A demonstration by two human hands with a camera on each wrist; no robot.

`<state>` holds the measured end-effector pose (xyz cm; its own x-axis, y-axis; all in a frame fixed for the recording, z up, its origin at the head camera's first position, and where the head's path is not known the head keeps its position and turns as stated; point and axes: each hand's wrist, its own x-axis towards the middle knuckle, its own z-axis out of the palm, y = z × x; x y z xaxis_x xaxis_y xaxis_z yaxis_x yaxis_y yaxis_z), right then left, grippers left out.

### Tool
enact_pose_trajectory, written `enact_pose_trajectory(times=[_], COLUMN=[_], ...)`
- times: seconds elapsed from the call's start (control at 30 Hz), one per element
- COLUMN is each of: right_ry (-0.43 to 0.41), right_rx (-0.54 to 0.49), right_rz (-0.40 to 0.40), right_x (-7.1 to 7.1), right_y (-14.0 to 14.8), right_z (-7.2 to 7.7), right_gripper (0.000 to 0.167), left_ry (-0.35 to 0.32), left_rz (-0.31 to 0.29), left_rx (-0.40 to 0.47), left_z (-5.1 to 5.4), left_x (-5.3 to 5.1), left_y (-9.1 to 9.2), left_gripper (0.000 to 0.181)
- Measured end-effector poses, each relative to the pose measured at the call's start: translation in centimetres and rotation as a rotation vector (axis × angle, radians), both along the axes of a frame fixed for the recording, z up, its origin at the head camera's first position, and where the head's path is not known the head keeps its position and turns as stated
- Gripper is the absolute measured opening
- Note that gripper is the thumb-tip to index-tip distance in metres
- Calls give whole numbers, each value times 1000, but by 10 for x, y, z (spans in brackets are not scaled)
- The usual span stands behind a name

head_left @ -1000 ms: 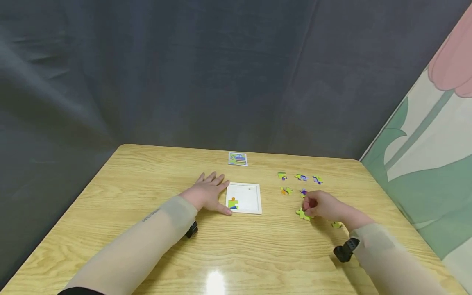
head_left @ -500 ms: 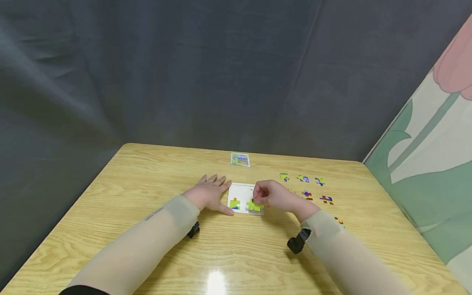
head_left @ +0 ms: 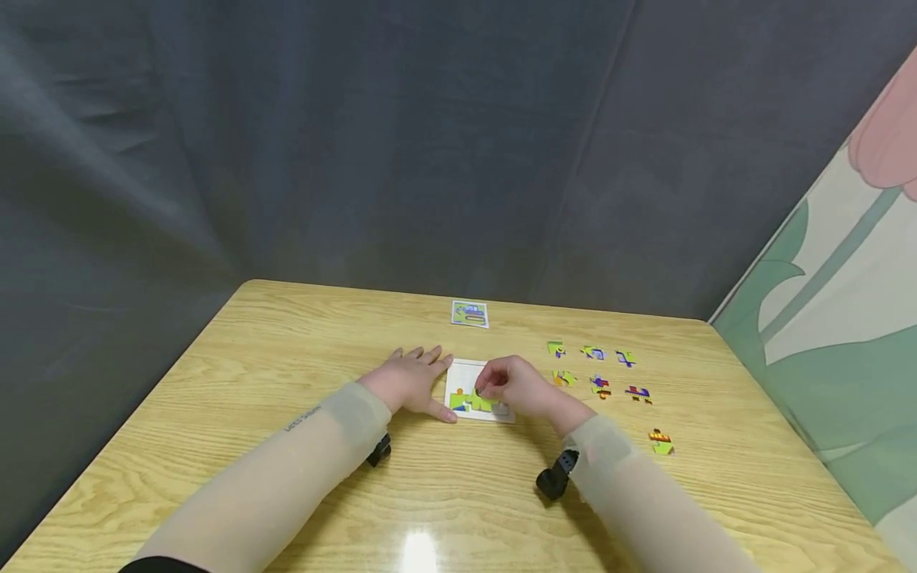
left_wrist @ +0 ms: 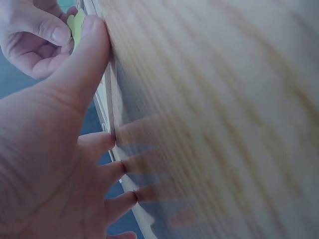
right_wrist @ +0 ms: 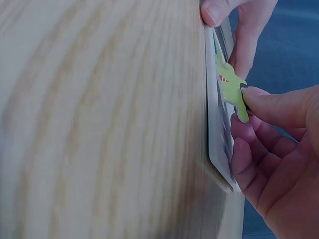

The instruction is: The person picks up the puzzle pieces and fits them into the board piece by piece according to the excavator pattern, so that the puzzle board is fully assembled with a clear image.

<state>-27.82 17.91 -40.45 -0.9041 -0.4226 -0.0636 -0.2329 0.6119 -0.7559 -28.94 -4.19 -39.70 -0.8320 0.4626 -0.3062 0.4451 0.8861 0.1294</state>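
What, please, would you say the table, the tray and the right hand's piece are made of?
Table: glossy wood or wood-look laminate, given its grain and glare.
Tray: smooth, white-coated wood or board, perhaps; a tan layer seems to show beneath.
Piece: perhaps matt printed card or thin wood: flat, without glare.

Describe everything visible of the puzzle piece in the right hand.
The puzzle piece is thin, flat and mostly lime green, with rounded knobs on its outline and a small red-and-white mark near one edge. It looks like card or thin wood; I cannot tell which. The right hand pinches it and holds it at a tilt over the near part of the white tray. In the head view it sits beside the corner piece; whether the two touch is unclear.
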Motion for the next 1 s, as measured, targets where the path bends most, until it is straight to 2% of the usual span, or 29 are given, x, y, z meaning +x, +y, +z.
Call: enact_pose_trajectory(times=[0.27, 0.63, 1.0], right_ry=[-7, 103, 94], right_rx=[28, 106, 153], right_rz=[-45, -27, -45], right_x=[4, 7, 7], right_y=[-7, -12, -17], right_z=[-1, -8, -7], right_gripper=[13, 14, 17], left_ry=[-1, -2, 4], left_rz=[15, 14, 11], left_rx=[15, 9, 4], left_z=[1, 1, 0], left_x=[1, 1, 0], left_y=[1, 1, 1], left_gripper=[111, 110, 111])
